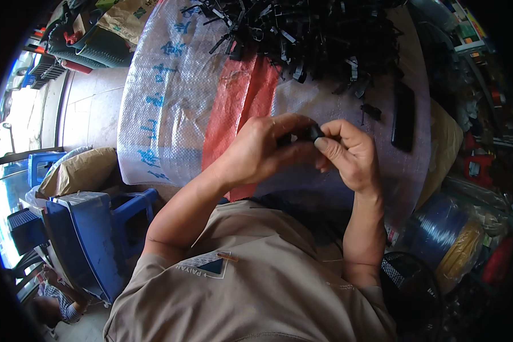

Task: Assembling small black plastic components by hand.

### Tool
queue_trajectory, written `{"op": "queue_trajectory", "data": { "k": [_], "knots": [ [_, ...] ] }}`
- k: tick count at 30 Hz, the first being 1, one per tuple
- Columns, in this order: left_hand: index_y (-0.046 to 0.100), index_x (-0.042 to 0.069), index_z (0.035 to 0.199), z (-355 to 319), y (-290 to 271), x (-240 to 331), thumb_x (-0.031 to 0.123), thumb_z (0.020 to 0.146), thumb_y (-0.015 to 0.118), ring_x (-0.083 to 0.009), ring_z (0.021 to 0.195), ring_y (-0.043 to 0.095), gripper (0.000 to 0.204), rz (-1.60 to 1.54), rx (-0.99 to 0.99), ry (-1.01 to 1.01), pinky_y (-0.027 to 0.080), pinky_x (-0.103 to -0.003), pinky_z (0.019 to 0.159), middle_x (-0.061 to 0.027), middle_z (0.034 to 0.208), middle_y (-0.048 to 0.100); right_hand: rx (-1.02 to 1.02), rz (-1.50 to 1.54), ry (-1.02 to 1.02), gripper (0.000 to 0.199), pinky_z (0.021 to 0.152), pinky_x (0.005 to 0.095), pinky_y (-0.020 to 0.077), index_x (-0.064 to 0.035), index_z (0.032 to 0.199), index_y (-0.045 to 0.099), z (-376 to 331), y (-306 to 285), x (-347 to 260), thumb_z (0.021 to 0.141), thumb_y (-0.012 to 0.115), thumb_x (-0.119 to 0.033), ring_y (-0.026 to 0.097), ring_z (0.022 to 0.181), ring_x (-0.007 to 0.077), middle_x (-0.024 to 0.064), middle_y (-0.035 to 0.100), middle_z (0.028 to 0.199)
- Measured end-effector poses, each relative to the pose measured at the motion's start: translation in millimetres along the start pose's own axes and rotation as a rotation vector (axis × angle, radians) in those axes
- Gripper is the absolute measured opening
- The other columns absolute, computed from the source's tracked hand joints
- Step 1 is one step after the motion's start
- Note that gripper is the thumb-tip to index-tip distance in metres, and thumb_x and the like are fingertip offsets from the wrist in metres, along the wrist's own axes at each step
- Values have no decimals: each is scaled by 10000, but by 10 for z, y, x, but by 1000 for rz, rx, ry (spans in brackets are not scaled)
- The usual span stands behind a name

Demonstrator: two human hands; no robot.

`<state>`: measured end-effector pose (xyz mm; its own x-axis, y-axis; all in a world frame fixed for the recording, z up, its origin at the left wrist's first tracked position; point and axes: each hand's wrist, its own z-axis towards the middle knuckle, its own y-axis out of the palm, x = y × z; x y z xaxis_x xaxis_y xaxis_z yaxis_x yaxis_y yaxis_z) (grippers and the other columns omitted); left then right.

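My left hand [262, 147] and my right hand [352, 157] meet over the table in front of my chest. Between their fingertips is a small black piece [315, 133], mostly hidden by the fingers, its kind not clear. The left fingers curl round one side of it; the right thumb and forefinger pinch the other. Beyond my hands lies a big heap of black parts [319, 40], some with shiny metal bits. One loose black part [371, 112] sits apart from the heap, close to my right hand. A flat black rectangular object [403, 117] lies further right.
A white woven plastic sheet [179, 108] with a red stripe [233, 108] covers the work surface. Blue plastic stools [85, 233] and a brown sack [77, 171] stand at left. A plastic-wrapped roll [439, 225] is at right. Another person [54, 302] is at lower left.
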<state>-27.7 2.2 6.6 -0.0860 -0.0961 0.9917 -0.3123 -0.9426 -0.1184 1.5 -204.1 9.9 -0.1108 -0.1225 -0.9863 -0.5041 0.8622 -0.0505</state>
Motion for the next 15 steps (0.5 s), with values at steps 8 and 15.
{"op": "queue_trajectory", "data": {
  "k": [8,15],
  "knots": [
    [589,-47,1086,-171,26,6,97,809,629,-134,823,620,315,209,-18,28,502,-301,758,-123,881,643,-55,-179,-62,66,567,262,486,23,919,579,-112,181,-44,859,604,8,617,622,113,77,613,691],
    [531,4,1221,18,-223,-246,178,850,490,-170,716,619,412,-824,112,-168,460,-236,566,-104,865,626,185,-681,-460,200,672,403,516,-42,948,607,343,204,92,794,705,-123,636,778,354,139,615,954]
  ]
}}
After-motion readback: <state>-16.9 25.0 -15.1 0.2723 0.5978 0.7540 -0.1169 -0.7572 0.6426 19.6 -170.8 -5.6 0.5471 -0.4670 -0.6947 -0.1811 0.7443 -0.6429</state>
